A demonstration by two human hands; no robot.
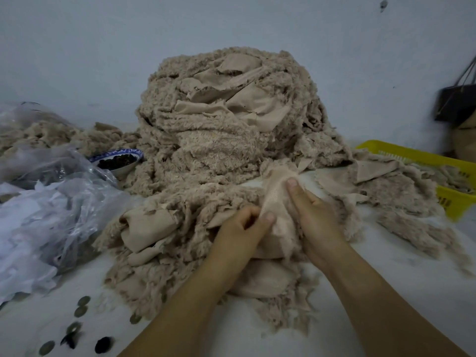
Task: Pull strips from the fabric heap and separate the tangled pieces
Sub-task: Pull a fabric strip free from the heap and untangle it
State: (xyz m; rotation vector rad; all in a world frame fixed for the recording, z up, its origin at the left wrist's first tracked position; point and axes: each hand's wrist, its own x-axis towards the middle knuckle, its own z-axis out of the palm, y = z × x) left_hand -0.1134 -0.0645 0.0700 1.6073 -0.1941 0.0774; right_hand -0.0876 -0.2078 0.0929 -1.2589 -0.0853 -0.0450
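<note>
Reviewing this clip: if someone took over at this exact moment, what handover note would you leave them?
Left hand: pinches a beige strip low down, between thumb and curled fingers.
Right hand: grips the same strip higher up, thumb on top.
Things: the fabric heap stands behind the hands on the white table. Loose pieces lie to the right, partly over the yellow basket.
Done: one strip seems partly drawn out at the heap's foot.
Left: free this strip, then work through the heap, which looks almost wholly tangled.
</note>
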